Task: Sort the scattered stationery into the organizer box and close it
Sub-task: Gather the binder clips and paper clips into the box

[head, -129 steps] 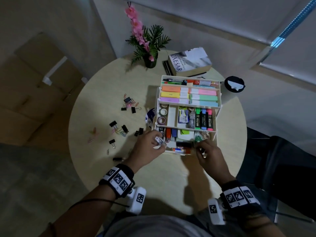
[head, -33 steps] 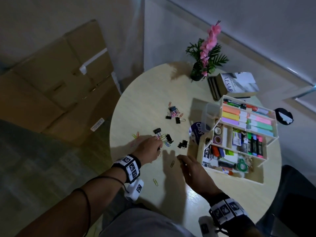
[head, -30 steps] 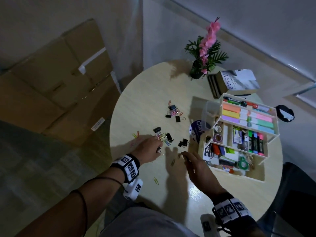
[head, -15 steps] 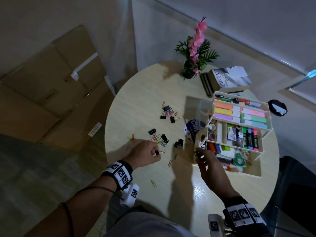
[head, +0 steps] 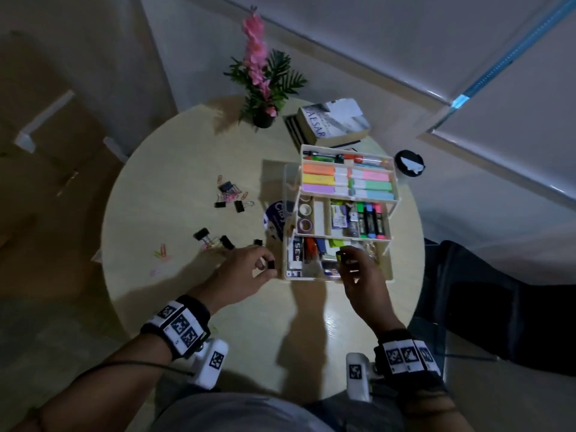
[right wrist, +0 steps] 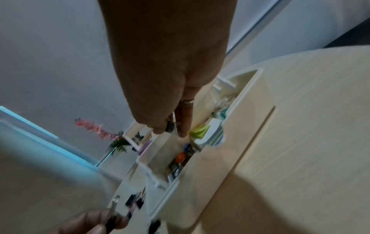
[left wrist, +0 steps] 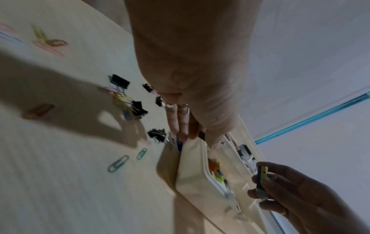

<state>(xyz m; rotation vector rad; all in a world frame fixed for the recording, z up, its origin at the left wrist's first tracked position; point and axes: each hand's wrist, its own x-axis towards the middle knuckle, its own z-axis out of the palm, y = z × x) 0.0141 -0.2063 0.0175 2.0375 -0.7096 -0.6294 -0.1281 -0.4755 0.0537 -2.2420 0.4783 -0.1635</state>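
Note:
The white tiered organizer box stands open on the round table, its trays full of highlighters, markers and tape. My left hand pinches a black binder clip just left of the box's front corner. My right hand pinches a small binder clip over the bottom tray. Loose black binder clips and coloured paper clips lie scattered left of the box. A second cluster of clips lies farther back.
A round blue-and-white clay tub leans against the box's left side. A potted pink flower and stacked books stand behind it. A black round object sits at the right rim. Cardboard boxes stand on the floor left.
Both hands moved right from the scattered clips to the box. The right hand carried its clip over the bottom tray; the left hand lifted a black binder clip off the table.

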